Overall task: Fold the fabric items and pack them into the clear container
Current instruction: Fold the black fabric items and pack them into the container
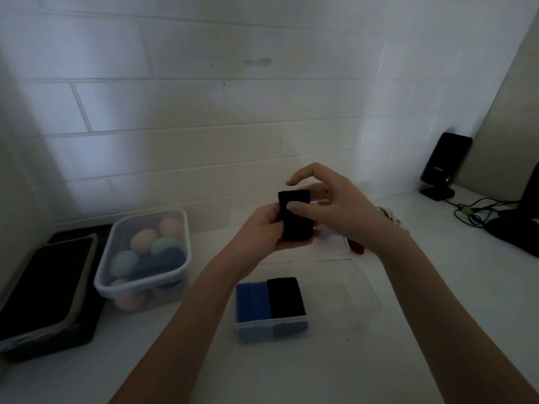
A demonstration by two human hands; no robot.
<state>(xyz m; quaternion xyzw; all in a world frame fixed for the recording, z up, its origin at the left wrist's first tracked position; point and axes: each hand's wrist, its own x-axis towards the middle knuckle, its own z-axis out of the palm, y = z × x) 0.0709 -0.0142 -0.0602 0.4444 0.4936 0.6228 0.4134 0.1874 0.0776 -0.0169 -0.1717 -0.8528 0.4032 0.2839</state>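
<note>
At frame centre, the left hand (pixel 264 228) cradles a folded black cloth (pixel 295 215) while the right hand (pixel 329 205) pinches its edge — likely keeping the fold. Below sits the clear container (pixel 361 290) — two folded pieces fill its left end.

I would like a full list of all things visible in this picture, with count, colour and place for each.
folded black fabric: one, black, held up in both hands
clear container: one, transparent, on the counter below the hands
folded fabrics in container: two, blue and black, side by side at its left end
egg box: one, clear, holding pastel egg shapes, left
dark tray: one, black, far left
speaker: one, black, right by the wall
cables: several, dark, right
left hand: one, gripping the fabric
right hand: one, fingers on the fabric
</note>
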